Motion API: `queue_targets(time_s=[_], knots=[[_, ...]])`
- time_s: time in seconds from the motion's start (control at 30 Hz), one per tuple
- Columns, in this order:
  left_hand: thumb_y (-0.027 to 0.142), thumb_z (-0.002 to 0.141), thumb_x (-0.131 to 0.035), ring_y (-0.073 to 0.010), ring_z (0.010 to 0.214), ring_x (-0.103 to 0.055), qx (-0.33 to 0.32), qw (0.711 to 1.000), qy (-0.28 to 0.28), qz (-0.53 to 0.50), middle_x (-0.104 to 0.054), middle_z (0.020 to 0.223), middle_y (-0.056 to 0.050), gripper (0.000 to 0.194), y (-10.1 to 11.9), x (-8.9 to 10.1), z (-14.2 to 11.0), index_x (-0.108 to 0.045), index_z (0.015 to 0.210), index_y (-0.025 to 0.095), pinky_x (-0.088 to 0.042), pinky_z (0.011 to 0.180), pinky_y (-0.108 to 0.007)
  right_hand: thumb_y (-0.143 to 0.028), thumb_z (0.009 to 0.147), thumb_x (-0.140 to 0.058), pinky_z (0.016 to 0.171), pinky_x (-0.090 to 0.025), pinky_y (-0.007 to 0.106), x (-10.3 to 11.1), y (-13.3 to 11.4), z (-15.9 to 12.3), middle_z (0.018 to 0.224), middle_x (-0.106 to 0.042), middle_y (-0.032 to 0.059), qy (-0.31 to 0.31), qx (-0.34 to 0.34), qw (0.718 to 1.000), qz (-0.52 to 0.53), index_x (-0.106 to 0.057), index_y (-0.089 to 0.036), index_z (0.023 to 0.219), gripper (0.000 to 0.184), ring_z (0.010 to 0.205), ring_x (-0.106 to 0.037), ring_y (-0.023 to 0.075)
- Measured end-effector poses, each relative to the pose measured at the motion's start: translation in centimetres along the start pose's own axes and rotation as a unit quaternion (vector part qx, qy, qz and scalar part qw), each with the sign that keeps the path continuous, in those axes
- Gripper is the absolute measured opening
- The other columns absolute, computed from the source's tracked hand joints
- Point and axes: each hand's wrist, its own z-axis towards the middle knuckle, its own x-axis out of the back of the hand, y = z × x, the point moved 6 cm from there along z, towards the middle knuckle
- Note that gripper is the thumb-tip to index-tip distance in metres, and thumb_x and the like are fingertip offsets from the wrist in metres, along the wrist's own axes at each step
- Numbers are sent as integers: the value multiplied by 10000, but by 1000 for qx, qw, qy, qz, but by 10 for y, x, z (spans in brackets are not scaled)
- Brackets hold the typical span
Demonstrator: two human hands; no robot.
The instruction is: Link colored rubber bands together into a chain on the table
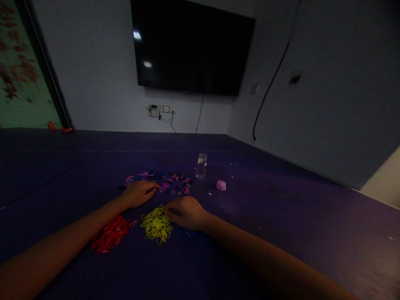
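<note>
On the dark purple surface, my left hand (pixel 139 194) reaches to the edge of a scatter of mixed pink, black and blue rubber bands (pixel 168 182). Its fingertips are drawn together beside the pink ones; whatever they pinch is too small to make out. My right hand (pixel 188 213) is closed in a pinch at the upper right edge of a pile of yellow rubber bands (pixel 156 226). Anything between those fingers is hidden. A heap of red rubber bands (pixel 111 234) lies below my left wrist. Some blue bands (pixel 190 233) show dimly under my right wrist.
Beyond my right hand stands a clear glass or plastic bottle (pixel 201 167), upright, without a lid. A small pink lump-shaped object (pixel 221 186) lies to its right, with a few white scraps around. A television (pixel 193 48) hangs on the wall behind, above sockets (pixel 161 109) with cables.
</note>
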Motion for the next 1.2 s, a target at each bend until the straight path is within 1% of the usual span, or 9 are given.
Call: queue_targets(time_s=[0.27,0.47,0.63,0.77,0.9,1.07,1.2], knots=[[255,860,-402,-197,925,-650,1,1000,-1,3,-710,1041,-48,347,-4,-4,1,-671,1075,217,-490,802,-308,-270,886,-500,570,-320,223,-3,3,0,830,-718,11,1,7,1000,-8,-685,-194,944,208,682,-613,107],[244,861,-400,-196,927,-653,1,1000,-9,-2,-713,1034,-44,343,-2,-2,1,-671,1070,213,-492,798,-306,-272,893,-490,583,-331,237,-2,2,0,890,-727,35,2,16,1000,4,-684,-187,959,222,724,-635,128],[252,863,-393,-196,933,-653,1,1000,-12,-9,-711,1043,-46,348,0,0,1,-673,1065,204,-492,800,-306,-276,898,-484,600,-338,228,-3,2,0,916,-723,29,-5,14,1000,2,-686,-194,980,233,774,-640,131],[250,854,-401,-191,927,-649,-1,1000,-11,-11,-714,1031,-35,348,0,1,1,-675,1066,219,-490,808,-304,-270,899,-485,590,-329,231,-1,0,0,910,-722,26,-5,13,1000,1,-688,-194,962,226,762,-636,128],[272,866,-394,-193,907,-650,-1,1000,-13,-7,-715,1023,-43,351,0,0,1,-677,1065,215,-489,781,-300,-255,900,-483,581,-321,234,1,-2,0,887,-721,26,-2,13,1000,0,-684,-182,950,220,718,-623,116],[277,865,-400,-180,854,-651,4,1000,-14,5,-724,960,-32,347,-3,-1,2,-676,1069,226,-479,767,-282,-250,898,-486,587,-320,231,1,-2,0,872,-715,24,-3,13,1000,-2,-682,-184,959,216,719,-611,109],[284,863,-396,-184,887,-646,5,1000,-18,3,-715,1003,-34,355,-4,-2,2,-669,1079,217,-476,774,-288,-254,901,-470,594,-319,233,0,-2,0,882,-710,19,-1,14,1000,-1,-682,-189,958,230,729,-602,109]])
